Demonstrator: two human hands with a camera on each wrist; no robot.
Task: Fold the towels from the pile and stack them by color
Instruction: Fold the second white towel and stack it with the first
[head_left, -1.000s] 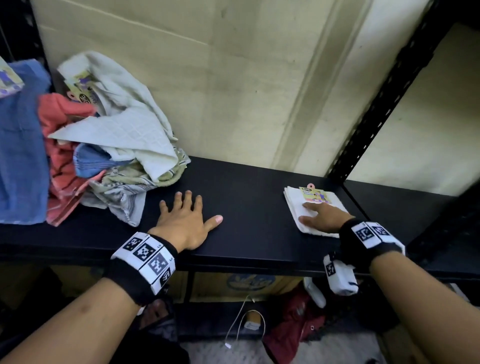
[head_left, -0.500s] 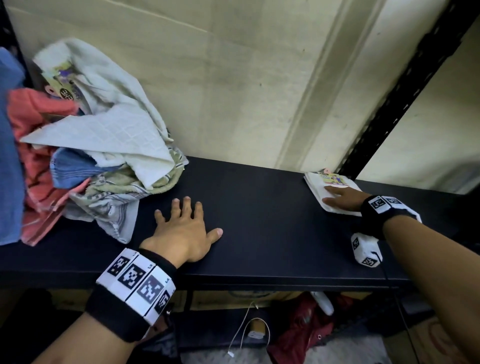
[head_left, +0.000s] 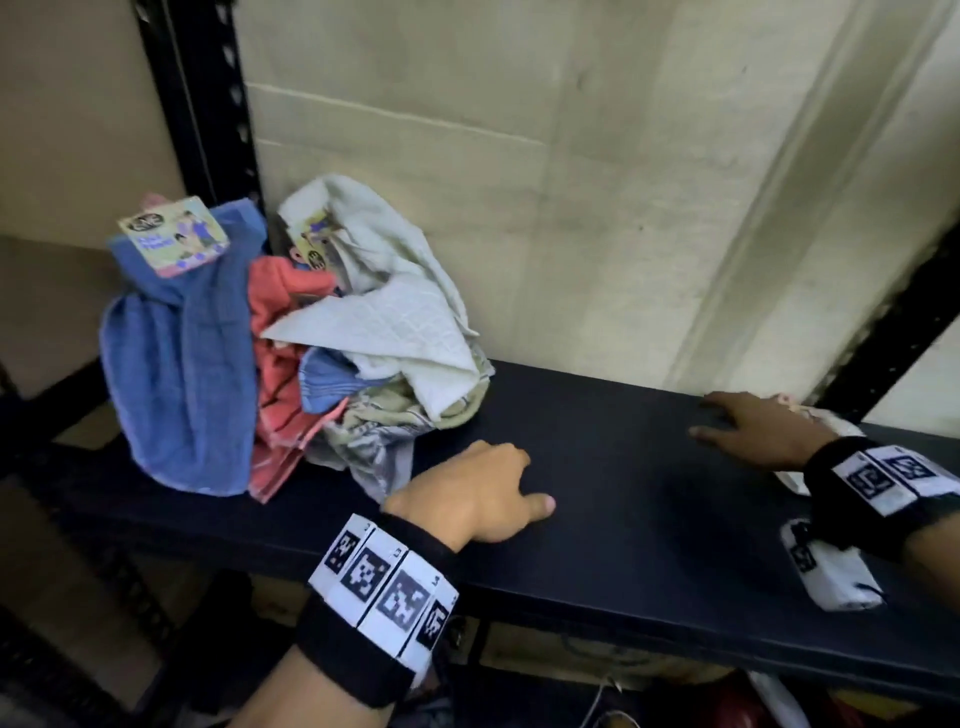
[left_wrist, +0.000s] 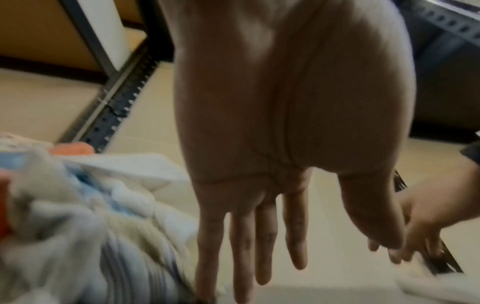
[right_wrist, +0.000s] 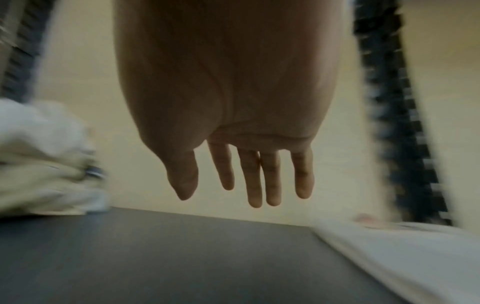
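Observation:
A loose pile of towels sits at the left of the black shelf (head_left: 623, 499): a blue towel (head_left: 176, 364) with a paper tag, a coral one (head_left: 280, 364), a white one (head_left: 395, 322) on top and a striped beige-grey one (head_left: 374, 447) at the front. My left hand (head_left: 467, 493) hovers just right of the striped towel (left_wrist: 103, 257), fingers (left_wrist: 262, 246) straight and holding nothing. My right hand (head_left: 748, 426) is over the shelf, fingers (right_wrist: 254, 181) straight and empty. A folded white towel (head_left: 831, 423) lies just right of it, partly hidden by the wrist (right_wrist: 402, 251).
Black perforated uprights stand behind the pile (head_left: 208, 130) and at the far right (head_left: 883, 332). A beige wall closes the back of the shelf. Below the shelf are boxes, a cable and red cloth (head_left: 727, 701).
My right hand has come off the folded white towel and moved left. My left hand has lifted from the shelf and shifted toward the pile. The head view has swung left.

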